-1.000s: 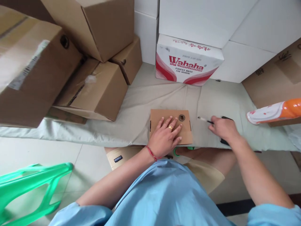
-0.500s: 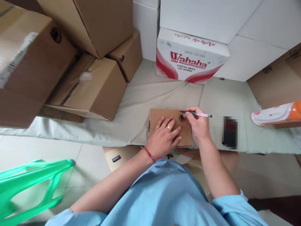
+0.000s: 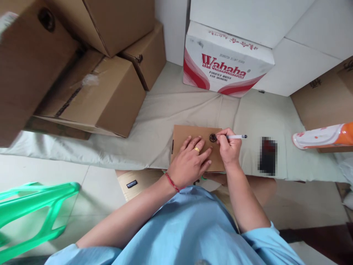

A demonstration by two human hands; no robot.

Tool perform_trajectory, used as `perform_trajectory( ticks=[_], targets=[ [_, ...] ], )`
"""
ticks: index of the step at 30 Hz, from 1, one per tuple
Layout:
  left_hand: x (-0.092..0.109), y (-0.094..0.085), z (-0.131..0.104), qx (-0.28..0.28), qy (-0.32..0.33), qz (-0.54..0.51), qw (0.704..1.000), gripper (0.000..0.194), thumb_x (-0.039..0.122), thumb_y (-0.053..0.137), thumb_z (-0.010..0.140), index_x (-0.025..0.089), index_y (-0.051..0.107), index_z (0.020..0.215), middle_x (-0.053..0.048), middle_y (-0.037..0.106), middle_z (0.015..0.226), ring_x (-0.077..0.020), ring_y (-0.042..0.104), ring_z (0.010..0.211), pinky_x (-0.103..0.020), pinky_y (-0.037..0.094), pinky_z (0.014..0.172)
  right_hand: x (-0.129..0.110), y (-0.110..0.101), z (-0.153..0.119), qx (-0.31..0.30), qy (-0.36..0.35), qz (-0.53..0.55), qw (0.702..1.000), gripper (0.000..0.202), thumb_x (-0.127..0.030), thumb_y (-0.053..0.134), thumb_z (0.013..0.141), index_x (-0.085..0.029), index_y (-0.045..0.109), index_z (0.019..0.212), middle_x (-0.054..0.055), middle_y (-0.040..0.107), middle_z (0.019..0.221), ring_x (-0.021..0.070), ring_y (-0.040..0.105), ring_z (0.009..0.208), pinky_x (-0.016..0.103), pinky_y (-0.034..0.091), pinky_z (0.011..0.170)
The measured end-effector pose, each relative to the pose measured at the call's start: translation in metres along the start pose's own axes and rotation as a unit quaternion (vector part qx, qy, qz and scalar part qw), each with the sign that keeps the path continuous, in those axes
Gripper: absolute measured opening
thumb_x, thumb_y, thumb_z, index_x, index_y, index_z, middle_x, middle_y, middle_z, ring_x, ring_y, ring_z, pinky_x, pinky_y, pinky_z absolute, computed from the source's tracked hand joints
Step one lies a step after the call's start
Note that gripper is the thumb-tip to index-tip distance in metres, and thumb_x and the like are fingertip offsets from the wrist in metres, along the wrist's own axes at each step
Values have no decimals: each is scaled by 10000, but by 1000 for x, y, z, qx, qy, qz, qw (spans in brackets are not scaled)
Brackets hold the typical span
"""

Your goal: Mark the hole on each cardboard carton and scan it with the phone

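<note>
A small flat brown cardboard box [image 3: 180, 134] lies on the pale cloth near the front edge. My left hand [image 3: 191, 160] rests palm down on it with its fingers spread, a gold ring on one finger and a red string at the wrist. In my right hand [image 3: 229, 147] a white pen with a dark end [image 3: 236, 137] is pinched, its tip hidden by the fingers. The tip side of the pen is at a dark round mark [image 3: 213, 137] near the box's upper right.
Large cardboard boxes [image 3: 118, 99] stand at the left. A white and red Wahaha box [image 3: 224, 70] is at the back, a blurred-out dark object [image 3: 267, 156] and an orange-white cylinder [image 3: 320, 136] at the right. A green stool [image 3: 49, 191] stands lower left.
My right hand has moved slightly left and down, bringing the pen from above the round mark to its right side. My left hand stays on the box. The view has shifted a little.
</note>
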State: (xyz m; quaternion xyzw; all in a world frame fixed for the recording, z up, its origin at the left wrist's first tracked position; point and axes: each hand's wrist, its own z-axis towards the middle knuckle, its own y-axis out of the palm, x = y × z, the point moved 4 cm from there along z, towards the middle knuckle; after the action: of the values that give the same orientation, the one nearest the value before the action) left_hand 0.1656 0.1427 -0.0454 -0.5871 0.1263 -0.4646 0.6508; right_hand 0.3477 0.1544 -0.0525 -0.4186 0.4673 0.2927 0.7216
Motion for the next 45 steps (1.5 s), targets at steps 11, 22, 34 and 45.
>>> perform_trajectory(
  ticks=[11,22,34,45],
  targets=[
    [0,0,-1,3,2,9,1000,419,407,586,1112,181,755,1421,-198,688,1494,-394,594,1498,-630,465,1290,2,0,1,33,6,-26,999,164,-305,630,905,-229,682,769,-47,642,658,127,576,620,280,450,665],
    [0,-1,0,-11,-4,6,1000,417,412,586,1109,198,745,1429,-188,681,1501,-379,574,1504,-623,441,1297,1,0,2,43,8,-47,998,174,-320,614,908,-228,676,775,-41,648,657,130,572,617,272,439,649],
    [-1,-1,1,-21,-5,3,1000,423,408,583,1110,196,738,1442,-194,674,1504,-374,564,1508,-619,422,1309,-1,-3,2,84,15,-59,995,164,-316,611,887,-229,664,758,-48,612,619,126,542,580,269,425,626],
    [-1,1,1,-10,4,8,1000,428,410,575,1112,189,742,1438,-196,678,1503,-384,565,1511,-627,426,1301,1,-5,1,109,9,-90,990,163,-328,592,881,-232,653,764,-44,606,611,137,542,579,279,421,632]
  ],
)
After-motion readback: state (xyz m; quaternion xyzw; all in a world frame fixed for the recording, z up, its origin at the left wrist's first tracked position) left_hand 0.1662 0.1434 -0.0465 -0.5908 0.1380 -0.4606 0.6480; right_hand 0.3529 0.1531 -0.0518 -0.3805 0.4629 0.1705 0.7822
